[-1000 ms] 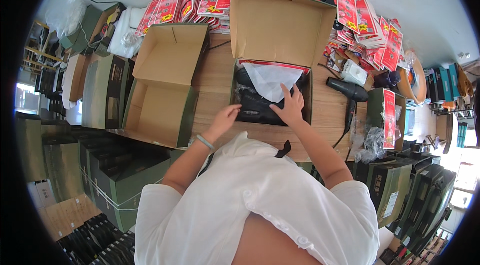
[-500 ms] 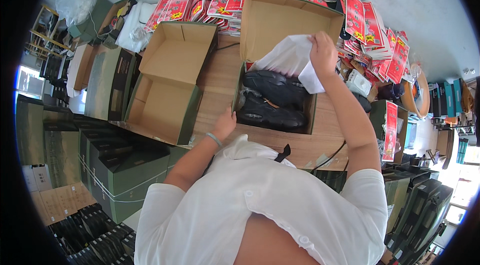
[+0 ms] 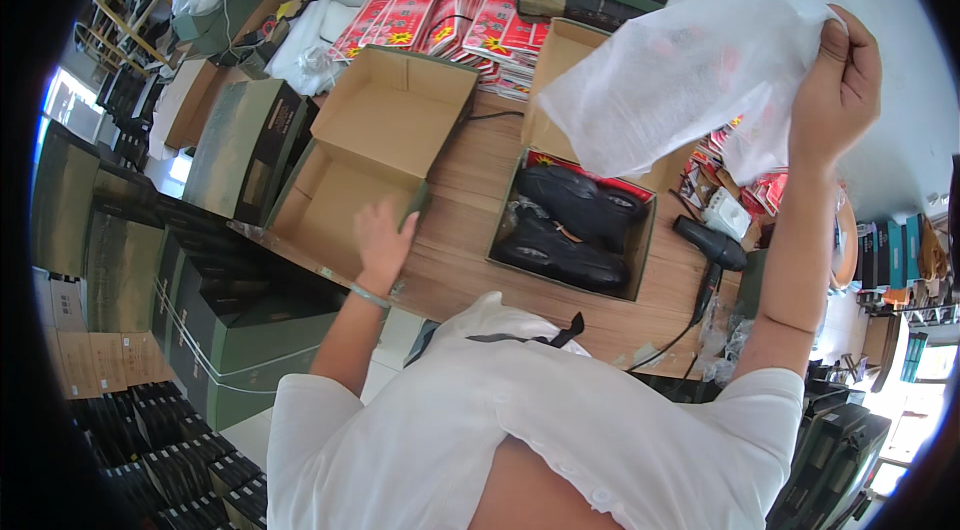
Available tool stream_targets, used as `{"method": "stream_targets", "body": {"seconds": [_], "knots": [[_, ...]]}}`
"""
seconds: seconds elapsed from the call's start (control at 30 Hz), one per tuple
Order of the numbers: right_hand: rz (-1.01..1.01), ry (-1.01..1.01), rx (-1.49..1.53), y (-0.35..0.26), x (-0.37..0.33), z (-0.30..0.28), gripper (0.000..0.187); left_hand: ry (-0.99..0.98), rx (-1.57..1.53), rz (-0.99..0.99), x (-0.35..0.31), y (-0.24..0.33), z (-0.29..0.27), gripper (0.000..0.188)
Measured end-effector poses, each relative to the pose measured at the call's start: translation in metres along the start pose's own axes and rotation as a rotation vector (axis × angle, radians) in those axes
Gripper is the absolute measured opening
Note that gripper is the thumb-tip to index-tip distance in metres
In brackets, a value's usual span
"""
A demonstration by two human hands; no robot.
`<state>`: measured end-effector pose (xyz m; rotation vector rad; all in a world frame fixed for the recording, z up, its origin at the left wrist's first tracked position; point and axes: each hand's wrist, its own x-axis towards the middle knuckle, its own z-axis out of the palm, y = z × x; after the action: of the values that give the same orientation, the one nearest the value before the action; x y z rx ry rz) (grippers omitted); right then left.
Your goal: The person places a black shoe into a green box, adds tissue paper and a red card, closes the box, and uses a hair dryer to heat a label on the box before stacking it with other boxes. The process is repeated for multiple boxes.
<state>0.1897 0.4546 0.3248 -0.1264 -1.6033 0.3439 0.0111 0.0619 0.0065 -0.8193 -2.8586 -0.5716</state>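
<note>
Across the wooden counter (image 3: 462, 235) I see black shoes (image 3: 585, 207) in a green box (image 3: 642, 252), lengthwise nearly nine-to-three, three o'clock from the nearer left hand (image 3: 380, 242), its blurred fingers loosely spread, seemingly bare; the right hand (image 3: 838, 80), pinching a white sheet (image 3: 690, 70), has them at eight o'clock.

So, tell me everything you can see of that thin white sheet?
The thin white sheet looks like tissue paper or soft, flimsy fabric, slightly see-through: red shows faintly behind it. It is creased but largely spread out, slanting down to a pointed corner on the left, with a narrower fold drooping on the right. The right hand grips its upper right end. It hides part of the open brown cardboard lid; whether they touch is unclear.
</note>
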Motion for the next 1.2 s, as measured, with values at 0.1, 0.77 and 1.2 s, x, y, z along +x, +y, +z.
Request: {"method": "stream_targets", "body": {"seconds": [0.1,0.77,1.2], "knots": [[0.006,-0.100,-0.064,-0.033,0.003,0.009,0.015,-0.079,0.138,-0.069,-0.019,-0.091,0.023,0.031],[0.207,-0.670,0.403,-0.255,0.007,0.164,0.026,-0.543,-1.157,0.111,0.053,-0.066,0.034,0.057],[0.583,-1.098,0.554,-0.132,0.031,0.246,0.025,-0.632,-1.630,0.532,0.135,-0.056,-0.020,0.119]]}}
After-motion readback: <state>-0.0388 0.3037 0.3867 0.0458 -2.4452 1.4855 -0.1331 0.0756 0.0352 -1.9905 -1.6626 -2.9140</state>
